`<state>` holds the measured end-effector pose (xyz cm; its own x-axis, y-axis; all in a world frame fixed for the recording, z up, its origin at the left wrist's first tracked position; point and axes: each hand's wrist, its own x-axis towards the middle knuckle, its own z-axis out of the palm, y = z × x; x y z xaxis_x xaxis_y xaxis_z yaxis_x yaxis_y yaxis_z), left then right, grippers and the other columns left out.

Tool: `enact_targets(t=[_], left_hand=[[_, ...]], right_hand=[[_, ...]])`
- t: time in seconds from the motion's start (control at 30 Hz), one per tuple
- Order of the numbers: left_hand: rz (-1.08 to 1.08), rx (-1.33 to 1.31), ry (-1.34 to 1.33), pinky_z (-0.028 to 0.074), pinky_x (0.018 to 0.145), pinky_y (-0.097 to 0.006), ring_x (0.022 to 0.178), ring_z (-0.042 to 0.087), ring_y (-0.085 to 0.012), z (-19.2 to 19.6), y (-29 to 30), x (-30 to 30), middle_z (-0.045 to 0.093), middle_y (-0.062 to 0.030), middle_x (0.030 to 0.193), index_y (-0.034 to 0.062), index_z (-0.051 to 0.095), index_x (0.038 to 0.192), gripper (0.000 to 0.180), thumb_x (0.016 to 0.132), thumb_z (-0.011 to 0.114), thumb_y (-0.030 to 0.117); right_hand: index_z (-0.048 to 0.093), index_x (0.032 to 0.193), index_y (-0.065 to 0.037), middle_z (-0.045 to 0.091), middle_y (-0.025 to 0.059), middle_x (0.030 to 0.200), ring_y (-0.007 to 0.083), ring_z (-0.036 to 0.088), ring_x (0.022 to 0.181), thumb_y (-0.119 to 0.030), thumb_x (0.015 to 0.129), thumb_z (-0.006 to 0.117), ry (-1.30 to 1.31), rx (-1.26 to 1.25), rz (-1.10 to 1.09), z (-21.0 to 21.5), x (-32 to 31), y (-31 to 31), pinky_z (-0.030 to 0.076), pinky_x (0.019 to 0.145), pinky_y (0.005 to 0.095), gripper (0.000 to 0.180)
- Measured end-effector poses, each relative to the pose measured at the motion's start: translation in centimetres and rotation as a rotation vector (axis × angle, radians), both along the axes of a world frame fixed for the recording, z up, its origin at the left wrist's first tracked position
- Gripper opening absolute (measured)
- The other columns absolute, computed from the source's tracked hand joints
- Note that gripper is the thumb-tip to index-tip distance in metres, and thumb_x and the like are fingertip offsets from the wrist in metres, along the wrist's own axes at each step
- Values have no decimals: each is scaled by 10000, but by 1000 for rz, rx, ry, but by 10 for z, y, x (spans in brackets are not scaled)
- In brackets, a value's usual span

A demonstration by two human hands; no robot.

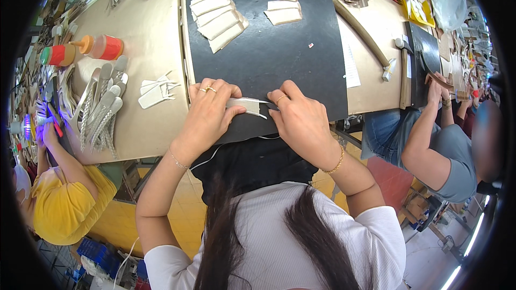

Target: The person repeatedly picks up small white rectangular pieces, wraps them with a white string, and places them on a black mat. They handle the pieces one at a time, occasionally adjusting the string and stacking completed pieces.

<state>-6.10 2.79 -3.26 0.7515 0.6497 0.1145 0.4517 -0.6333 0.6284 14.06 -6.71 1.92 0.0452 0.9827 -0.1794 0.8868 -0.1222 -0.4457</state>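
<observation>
Near the front edge of a black work mat (242, 75), my left hand (211, 108) pinches a small pale grey strap piece (248, 106) between thumb and fingers. Two thin white strips run along the piece's long edges and stick out past its right end. My right hand (295, 115) is closed at that end, its thumb and forefinger beside the strip tips. Whatever it pinches there is dark or hidden, and I cannot make it out. Farther up the mat lie a fanned stack of cream folded pieces (217, 16) and a smaller stack of similar pieces (282, 12).
To the left lie small white pieces (156, 91), braided silver straps (105, 102) and two glue bottles (102, 46). At right are a long wooden handle (360, 29), a hammer (402, 45) and a yellow tray (422, 8). Co-workers sit on both sides.
</observation>
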Motion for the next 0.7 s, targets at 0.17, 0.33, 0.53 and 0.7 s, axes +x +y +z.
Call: enact_targets(t=[0.17,0.33,0.53,0.7], left_hand=[[3,-5,-5,355,951,-405,1001,553,-268,0,0,0,616,-42,1002,80,617,1068,323,837,812,194],[9,2,0,354,952,-405,1003,554,-268,-1,-1,0,616,-42,1001,82,617,1067,324,837,811,202],[17,-6,-12,353,955,-408,1001,554,-268,-2,-1,-1,619,-41,999,83,624,1064,316,841,810,210],[35,-20,-21,347,966,-405,991,553,-264,-3,-1,1,622,-42,988,87,637,1050,297,844,814,210]], right_hand=[[713,1081,-40,609,95,1003,334,696,742,-120,895,711,1,-41,-13,-2,2,1,573,684,431,203],[703,1098,-38,615,103,1013,334,695,773,-106,896,717,28,-5,-34,-7,5,-1,570,700,425,214],[633,1141,-23,612,129,939,256,620,769,-213,817,865,231,82,-279,-7,25,-13,528,710,372,441],[639,1015,12,652,116,834,221,608,710,-340,706,950,211,-32,-342,-15,23,-32,527,684,358,563]])
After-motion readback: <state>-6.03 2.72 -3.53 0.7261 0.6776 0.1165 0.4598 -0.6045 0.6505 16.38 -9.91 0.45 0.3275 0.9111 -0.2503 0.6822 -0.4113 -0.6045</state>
